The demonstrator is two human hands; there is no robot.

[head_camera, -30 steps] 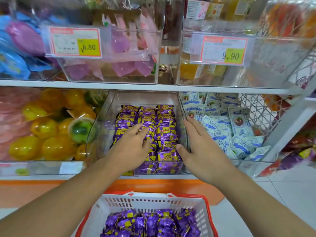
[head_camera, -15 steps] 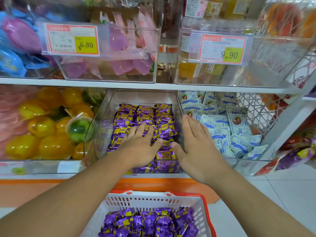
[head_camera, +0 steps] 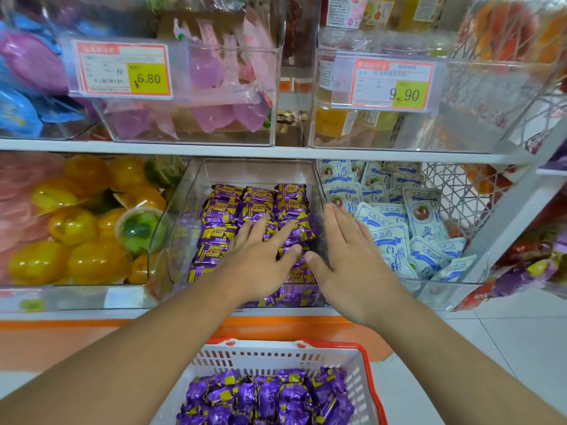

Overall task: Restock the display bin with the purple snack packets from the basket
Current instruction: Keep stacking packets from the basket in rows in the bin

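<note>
A clear display bin (head_camera: 196, 191) on the lower shelf holds rows of purple snack packets (head_camera: 225, 210) with yellow print. My left hand (head_camera: 260, 262) lies flat on the packets at the bin's front, fingers spread, gripping nothing. My right hand (head_camera: 349, 265) is flat too, fingers together, along the bin's right wall, and it holds nothing. Below, a white basket (head_camera: 362, 381) with a red rim holds several more purple packets (head_camera: 264, 397).
Yellow and green jelly cups (head_camera: 73, 225) fill the bin at left. Pale blue packets (head_camera: 395, 222) fill the bin at right. An upper shelf (head_camera: 276, 151) with price tags and clear bins hangs just above. White floor tiles (head_camera: 506, 342) lie at lower right.
Both hands have slid a little farther back over the packets in the bin, staying flat. The view has shifted slightly. Nothing was picked up.
</note>
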